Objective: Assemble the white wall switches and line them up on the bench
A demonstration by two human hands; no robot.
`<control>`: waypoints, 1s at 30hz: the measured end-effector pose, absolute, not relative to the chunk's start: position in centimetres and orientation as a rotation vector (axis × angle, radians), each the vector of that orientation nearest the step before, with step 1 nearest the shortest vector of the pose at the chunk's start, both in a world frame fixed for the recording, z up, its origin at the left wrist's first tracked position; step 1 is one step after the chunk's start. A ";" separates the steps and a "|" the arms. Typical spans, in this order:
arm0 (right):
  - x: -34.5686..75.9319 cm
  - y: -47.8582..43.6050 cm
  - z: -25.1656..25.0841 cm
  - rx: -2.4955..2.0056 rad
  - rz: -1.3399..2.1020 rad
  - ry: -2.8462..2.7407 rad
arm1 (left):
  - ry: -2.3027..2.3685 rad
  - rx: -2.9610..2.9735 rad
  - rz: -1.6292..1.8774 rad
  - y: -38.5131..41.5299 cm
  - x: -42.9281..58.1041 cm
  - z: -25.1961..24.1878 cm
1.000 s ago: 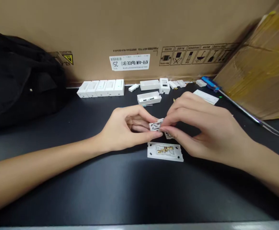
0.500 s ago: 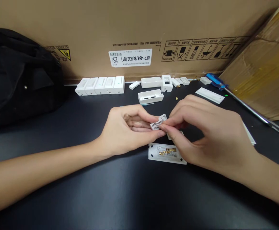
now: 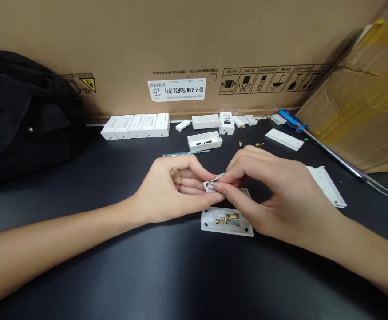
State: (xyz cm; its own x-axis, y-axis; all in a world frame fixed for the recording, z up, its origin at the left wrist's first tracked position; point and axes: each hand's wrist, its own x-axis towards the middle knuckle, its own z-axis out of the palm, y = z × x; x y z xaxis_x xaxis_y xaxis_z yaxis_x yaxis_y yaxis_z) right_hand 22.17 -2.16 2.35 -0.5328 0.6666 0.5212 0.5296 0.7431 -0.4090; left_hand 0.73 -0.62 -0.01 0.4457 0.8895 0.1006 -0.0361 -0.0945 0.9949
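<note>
A small white plastic switch part (image 3: 209,186) is pinched between the fingertips of my left hand (image 3: 177,186). My right hand (image 3: 274,186) closes its thumb and forefinger on the same part from the other side, so its right end is mostly covered. Just below the fingers lies a white base plate (image 3: 210,226) with brass contacts (image 3: 227,218) fitted in its middle and holes near its ends. Another white piece (image 3: 246,192) shows partly behind my right thumb.
Along the back stand several white switches (image 3: 136,126), white housings (image 3: 204,140) and small brass bits (image 3: 259,144). A thin blue screwdriver (image 3: 184,154) lies before them. Rightward are white plates (image 3: 283,139), a larger blue-handled screwdriver (image 3: 292,121) and tweezers (image 3: 380,186). Cardboard boxes (image 3: 120,40) and a black bag (image 3: 24,111) border the table.
The pinched part has turned so that less of its face shows, and my right fingertips cover more of it. The whole view has shifted slightly; both hands keep their hold.
</note>
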 end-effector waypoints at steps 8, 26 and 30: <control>24.0 -1.6 4.4 -1.027 0.438 -2.223 | 0.702 1.409 0.956 -0.1 0.4 -0.4; 24.3 -0.9 4.3 -1.005 1.280 -2.141 | 0.532 1.714 0.860 0.7 -0.4 -0.5; 24.8 -1.1 3.9 -1.007 1.251 -2.132 | 0.513 1.806 0.821 1.7 -1.5 -0.4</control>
